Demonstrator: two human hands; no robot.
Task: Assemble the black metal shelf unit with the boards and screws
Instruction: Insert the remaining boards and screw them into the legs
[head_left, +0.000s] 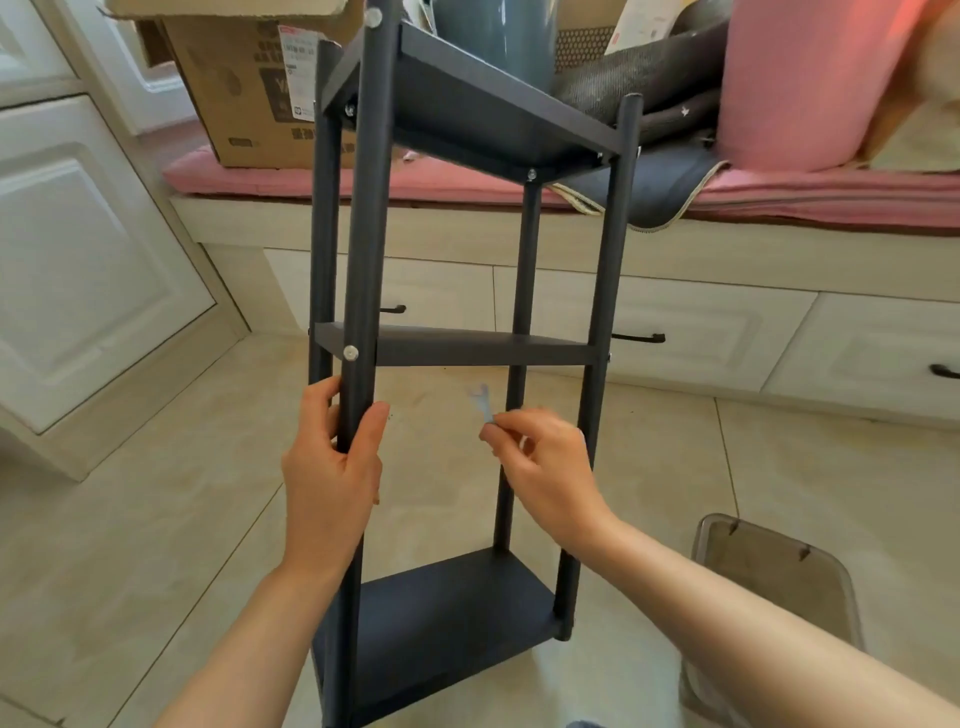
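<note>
The black metal shelf unit (470, 347) stands upright on the tiled floor, with three boards fixed between four round posts. Silver screw heads (351, 353) show on the posts at the board levels. My left hand (332, 462) grips the near left post just below the middle board. My right hand (540, 467) hovers between the posts at the same height and pinches a small flat silver wrench (480, 400), which is blurred. The bottom board (447, 613) lies below my forearms.
A white window bench with drawers and a pink cushion (779, 200) runs behind the shelf. On it sit a cardboard box (249, 88), grey fabric and a pink roll (800, 83). A translucent grey plastic stool (779, 582) stands at the right. White cabinet doors (78, 270) stand at the left.
</note>
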